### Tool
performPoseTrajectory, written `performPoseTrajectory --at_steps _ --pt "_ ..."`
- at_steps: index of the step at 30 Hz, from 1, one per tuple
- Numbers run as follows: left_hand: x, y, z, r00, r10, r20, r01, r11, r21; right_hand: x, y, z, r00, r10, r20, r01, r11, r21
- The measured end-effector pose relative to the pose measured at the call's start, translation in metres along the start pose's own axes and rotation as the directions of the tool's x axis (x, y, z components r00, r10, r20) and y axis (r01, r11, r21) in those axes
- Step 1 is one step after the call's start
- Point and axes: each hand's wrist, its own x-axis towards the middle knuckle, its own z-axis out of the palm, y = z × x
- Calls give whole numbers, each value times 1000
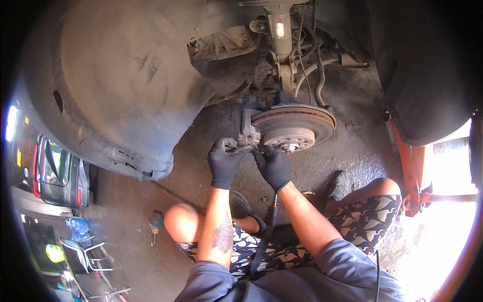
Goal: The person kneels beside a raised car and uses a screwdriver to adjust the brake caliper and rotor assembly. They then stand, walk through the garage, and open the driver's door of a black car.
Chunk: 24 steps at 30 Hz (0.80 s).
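Note:
Both my hands wear dark gloves and meet just in front of the brake caliper (248, 122). That caliper sits at the left edge of a rusty brake disc (322, 122), whose hub (289, 137) faces me. My left hand (224, 162) is closed, fingers curled, with a small greyish piece at its fingertips that I cannot identify. My right hand (274, 168) is closed in a pinch beside it, near the lower end of the caliper. Whatever sits between its fingertips is too small to name.
Above the disc rises a suspension strut (279, 35) with hoses. A wheel-arch liner (121, 75) hangs at the left. An orange jack (405, 166) stands at the right. On the floor by my left knee is a power tool (157, 221); a chair (83, 254) stands farther left.

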Motion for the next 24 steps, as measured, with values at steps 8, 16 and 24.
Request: performPoseTrajectory --at_steps 8,16,24 --pt "3 14 -2 995 54 -84 -43 992 123 -2 0 -3 994 86 61 -82 995 -59" --pt "8 12 -7 996 55 75 -60 996 63 -12 -8 -8 993 78 -86 -83 995 -56" --pt "9 10 -4 993 104 57 -111 982 151 -17 8 7 956 279 -89 -256 944 208"
